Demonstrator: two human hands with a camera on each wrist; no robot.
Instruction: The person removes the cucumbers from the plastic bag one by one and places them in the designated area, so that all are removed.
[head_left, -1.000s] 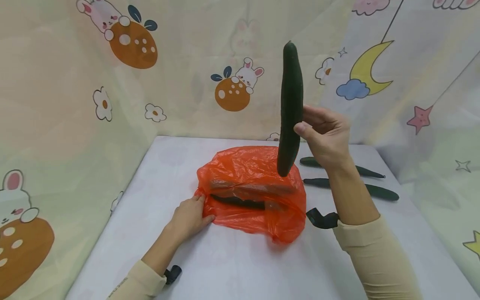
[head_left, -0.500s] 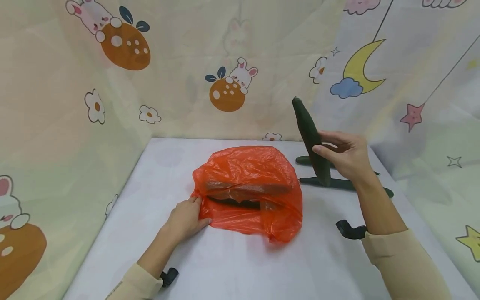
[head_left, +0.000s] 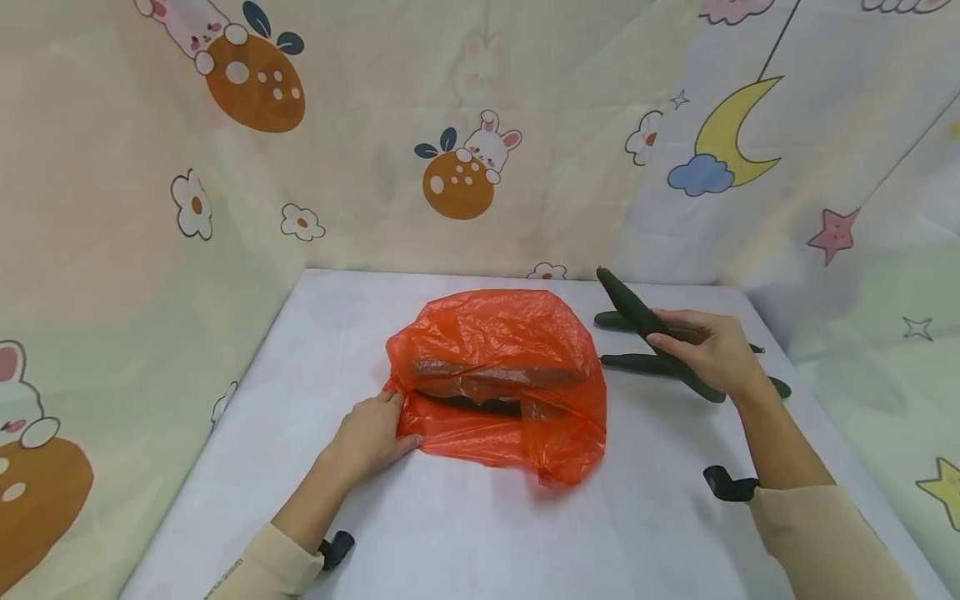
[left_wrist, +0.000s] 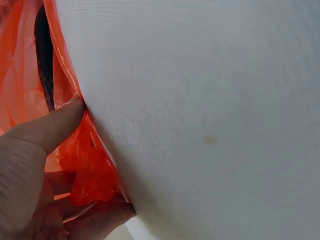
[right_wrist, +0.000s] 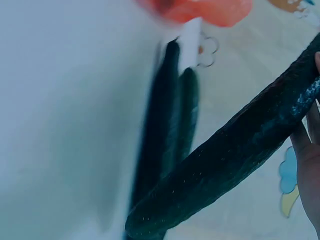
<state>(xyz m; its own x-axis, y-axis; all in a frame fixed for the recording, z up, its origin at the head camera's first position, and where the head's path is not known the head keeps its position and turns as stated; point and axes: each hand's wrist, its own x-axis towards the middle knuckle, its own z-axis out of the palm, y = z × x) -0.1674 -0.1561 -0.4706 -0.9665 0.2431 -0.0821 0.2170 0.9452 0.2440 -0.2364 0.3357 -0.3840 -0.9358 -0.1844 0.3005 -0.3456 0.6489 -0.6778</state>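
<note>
A dark green cucumber point(head_left: 633, 304) slants in the air above the right part of the table, gripped near its middle by my right hand point(head_left: 708, 346). Two more cucumbers lie beneath it: the rear cucumber point(head_left: 613, 320) and the front cucumber point(head_left: 633, 362), both partly covered by the hand and the held one. My left hand point(head_left: 375, 433) rests at the left edge of a red plastic bag point(head_left: 502, 325), thumb and fingers spread and touching its rim in the left wrist view. Inside the bag's mouth a dark cucumber point(head_left: 480, 405) shows; a long shape also shows through the plastic.
A white table point(head_left: 480, 533) bears everything. Behind it and on both sides hang cloth walls point(head_left: 360, 150) printed with rabbits, flowers and a moon. A black wrist mount point(head_left: 731, 485) sticks out from the right sleeve, another mount point(head_left: 337, 550) from the left.
My right hand has come down and to the right with the cucumber, which has tilted from upright to slanting over the two lying ones. The left hand and the bag stay put.
</note>
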